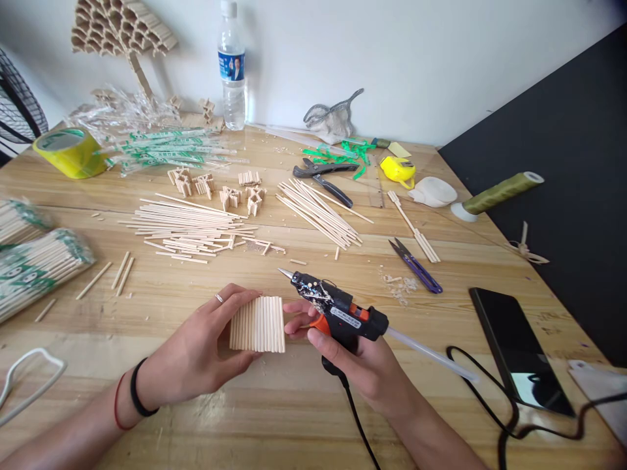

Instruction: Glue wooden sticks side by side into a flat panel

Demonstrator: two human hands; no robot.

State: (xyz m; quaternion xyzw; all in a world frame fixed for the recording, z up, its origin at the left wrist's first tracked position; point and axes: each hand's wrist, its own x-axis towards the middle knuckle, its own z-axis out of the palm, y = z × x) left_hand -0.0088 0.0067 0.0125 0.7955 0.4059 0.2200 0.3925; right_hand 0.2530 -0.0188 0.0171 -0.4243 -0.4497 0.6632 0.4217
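Note:
Between the thumb and fingers of my left hand (pixel 215 343) is a small panel of wooden sticks (pixel 258 324) laid side by side. My right hand (pixel 353 359) is wrapped round a black hot glue gun (pixel 337 310) with an orange trigger. The gun's metal nozzle points up and to the left, above the panel and apart from it. A clear glue stick (pixel 431 354) sticks out of its back end. Fingertips of my right hand are close to the panel's right edge; whether they touch it I cannot tell.
Loose sticks (pixel 191 225) and small stick assemblies (pixel 230 196) lie beyond my hands. Purple snips (pixel 416 266), black cutters (pixel 326 175), a phone (pixel 519 349) and a black cable (pixel 509 418) are to the right. Bagged sticks (pixel 39 271) lie left; a water bottle (pixel 232 72) stands behind.

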